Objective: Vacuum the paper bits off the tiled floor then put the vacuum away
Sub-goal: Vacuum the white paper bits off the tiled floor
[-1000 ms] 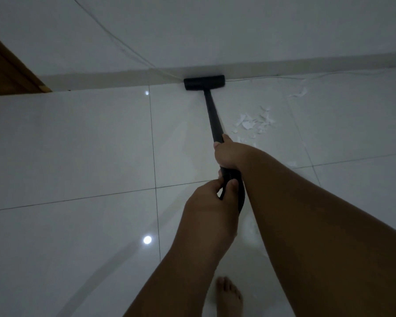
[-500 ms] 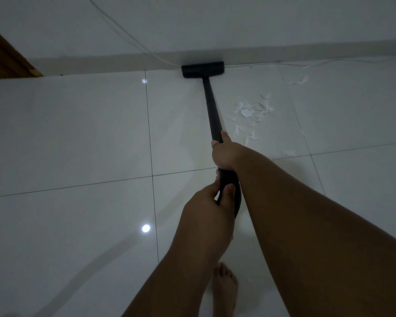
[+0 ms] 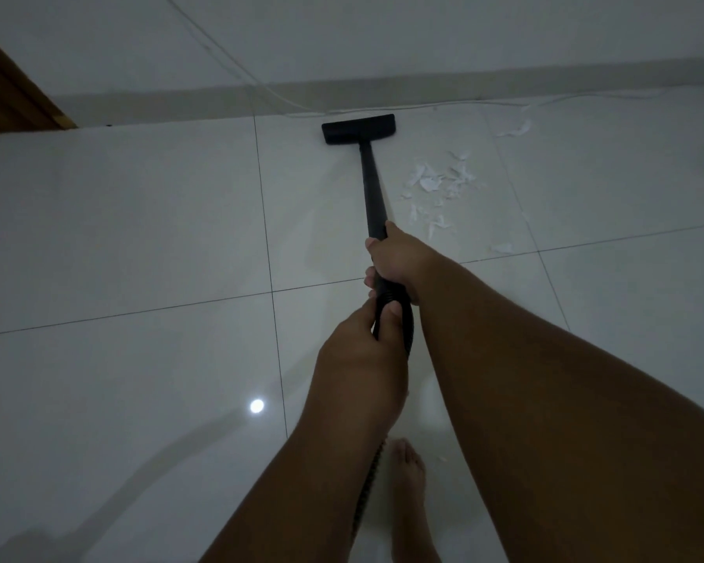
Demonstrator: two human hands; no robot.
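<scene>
A black vacuum wand (image 3: 371, 184) runs from my hands to its flat floor head (image 3: 358, 129), which rests on the white tiled floor (image 3: 139, 221) close to the wall. My right hand (image 3: 395, 260) is closed around the wand's lower end. Just behind it, my left hand (image 3: 362, 351) grips the ribbed black hose (image 3: 407, 331). White paper bits (image 3: 439, 182) lie scattered to the right of the wand, apart from the head. A larger scrap (image 3: 515, 130) lies farther right near the wall.
A thin white cord (image 3: 269, 91) runs down the wall and along the skirting. A wooden door frame (image 3: 13, 99) stands at the far left. My bare foot (image 3: 407, 493) is on the tiles below my arms. A ceiling light reflects off the floor (image 3: 257, 405).
The floor head has come back a little from the skirting and now sits slightly off the wall. Both hands keep the same grip.
</scene>
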